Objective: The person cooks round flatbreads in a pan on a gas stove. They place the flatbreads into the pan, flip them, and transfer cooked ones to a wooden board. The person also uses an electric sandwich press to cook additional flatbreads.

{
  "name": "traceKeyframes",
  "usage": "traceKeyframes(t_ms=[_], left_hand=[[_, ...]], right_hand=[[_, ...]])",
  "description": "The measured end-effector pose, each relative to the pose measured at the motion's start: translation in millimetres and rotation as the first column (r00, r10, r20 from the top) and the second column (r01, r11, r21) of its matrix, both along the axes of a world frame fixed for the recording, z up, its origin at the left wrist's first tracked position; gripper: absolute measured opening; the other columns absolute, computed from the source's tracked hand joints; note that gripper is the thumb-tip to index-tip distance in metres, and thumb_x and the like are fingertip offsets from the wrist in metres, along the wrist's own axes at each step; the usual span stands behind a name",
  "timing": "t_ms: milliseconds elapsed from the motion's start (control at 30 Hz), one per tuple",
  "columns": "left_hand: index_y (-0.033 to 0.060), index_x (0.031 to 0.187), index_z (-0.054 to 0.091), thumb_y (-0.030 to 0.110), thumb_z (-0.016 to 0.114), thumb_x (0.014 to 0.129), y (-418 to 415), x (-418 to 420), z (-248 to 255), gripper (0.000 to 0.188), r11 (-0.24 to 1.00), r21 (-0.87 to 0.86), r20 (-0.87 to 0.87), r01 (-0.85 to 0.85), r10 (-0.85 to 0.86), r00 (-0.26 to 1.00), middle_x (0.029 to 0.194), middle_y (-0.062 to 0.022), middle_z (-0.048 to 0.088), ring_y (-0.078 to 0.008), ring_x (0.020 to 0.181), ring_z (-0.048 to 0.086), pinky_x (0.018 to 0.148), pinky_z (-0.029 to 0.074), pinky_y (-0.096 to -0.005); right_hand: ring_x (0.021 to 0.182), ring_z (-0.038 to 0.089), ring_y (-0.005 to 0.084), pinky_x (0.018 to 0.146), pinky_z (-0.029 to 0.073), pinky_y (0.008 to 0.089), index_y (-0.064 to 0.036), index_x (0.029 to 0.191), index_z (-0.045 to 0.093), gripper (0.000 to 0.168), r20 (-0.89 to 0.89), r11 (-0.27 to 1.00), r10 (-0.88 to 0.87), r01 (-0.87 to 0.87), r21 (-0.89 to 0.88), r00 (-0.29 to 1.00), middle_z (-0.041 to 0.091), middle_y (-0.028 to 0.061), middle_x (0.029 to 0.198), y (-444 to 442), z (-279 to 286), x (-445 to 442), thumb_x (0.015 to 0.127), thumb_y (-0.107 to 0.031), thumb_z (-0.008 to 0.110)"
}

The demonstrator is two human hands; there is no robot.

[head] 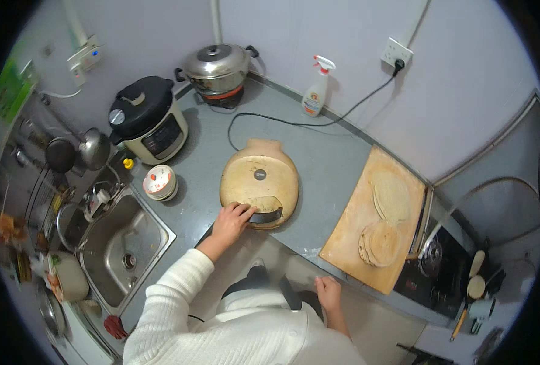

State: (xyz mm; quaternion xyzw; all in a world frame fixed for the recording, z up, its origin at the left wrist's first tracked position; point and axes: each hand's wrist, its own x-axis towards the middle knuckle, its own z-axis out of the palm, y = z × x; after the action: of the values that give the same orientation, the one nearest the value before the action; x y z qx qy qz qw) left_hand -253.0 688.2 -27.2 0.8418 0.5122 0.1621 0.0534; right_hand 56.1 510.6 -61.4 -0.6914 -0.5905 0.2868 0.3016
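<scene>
A closed, round electric baking pan (238, 182) with a worn beige lid stands on the grey counter before me. My left hand (231, 223) is at its front edge, fingers curled over the left end of the dark lid handle (267, 216). What lies inside the pan is hidden by the lid. My right hand (328, 293) hangs by my body, loosely fisted, with nothing visible in it. To the right, a floured wooden board (343, 228) carries a stack of thin pale dough rounds (391, 194) and a stack of browned flatbreads (379, 244).
A power cord (297, 123) runs from the pan to a wall socket (395, 53). Behind stand a pressure cooker (147, 118), a steel pot (217, 68) and a spray bottle (315, 91). Stacked bowls (160, 182) sit near the sink (115, 255). A cooktop (429, 273) lies right.
</scene>
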Motion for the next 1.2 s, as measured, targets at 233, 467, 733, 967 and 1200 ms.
traceKeyframes(t_ms=[233,467,733,967,1200], left_hand=[[0.0145,0.107,0.063,0.014,0.071,0.065,52,-19,40,0.042,0.961,0.07,0.042,0.266,-0.27,0.962,0.084,-0.0056,0.062,-0.025,0.08,0.059,0.071,0.043,-0.0372],[0.0052,0.101,0.066,0.018,0.064,0.079,204,-15,150,0.025,0.985,-0.082,0.341,0.154,-0.117,0.933,0.092,-0.015,0.066,-0.0232,0.08,0.065,0.072,0.05,-0.0319],[0.0037,0.1,0.067,0.021,0.068,0.077,297,-10,178,0.028,0.976,-0.216,0.254,0.021,0.036,0.966,0.079,-0.0093,0.067,-0.0145,0.067,0.059,0.066,0.047,-0.0289],[0.0012,0.103,0.066,0.024,0.068,0.078,345,-12,174,0.034,0.968,-0.221,0.267,-0.12,0.178,0.947,0.089,-0.0112,0.068,-0.0187,0.079,0.063,0.074,0.048,-0.0296],[0.0009,0.106,0.063,0.059,0.039,0.087,367,-1,174,0.066,0.935,-0.3,0.108,-0.192,0.233,0.966,0.096,-0.0159,0.065,-0.0301,0.091,0.061,0.086,0.043,-0.039]], right_hand=[[0.065,0.056,0.0345,0.059,0.043,0.0415,-0.001,0.068,0.061,0.029,0.069,0.981,-0.171,0.177,-0.086,0.983,0.057,0.0177,0.067,-17,-13,-8,0.085,-0.024,0.056],[0.061,0.055,0.0336,0.058,0.042,0.0411,-0.001,0.065,0.06,0.032,0.036,0.959,-0.267,0.269,-0.084,0.963,0.057,0.0177,0.065,-8,-8,-29,0.086,-0.025,0.056],[0.06,0.054,0.0333,0.057,0.041,0.0414,-0.001,0.064,0.059,0.03,0.081,0.965,-0.242,0.248,-0.088,0.967,0.055,0.0172,0.063,-4,-1,-41,0.084,-0.023,0.058],[0.064,0.055,0.0332,0.058,0.043,0.0411,-0.002,0.066,0.06,0.027,0.125,0.959,-0.223,0.241,-0.149,0.967,0.058,0.0163,0.067,13,4,-45,0.084,-0.022,0.058],[0.066,0.057,0.0336,0.059,0.044,0.0407,-0.002,0.068,0.061,0.026,0.104,0.958,-0.208,0.224,-0.178,0.973,0.058,0.0167,0.069,21,-2,-48,0.085,-0.022,0.059]])
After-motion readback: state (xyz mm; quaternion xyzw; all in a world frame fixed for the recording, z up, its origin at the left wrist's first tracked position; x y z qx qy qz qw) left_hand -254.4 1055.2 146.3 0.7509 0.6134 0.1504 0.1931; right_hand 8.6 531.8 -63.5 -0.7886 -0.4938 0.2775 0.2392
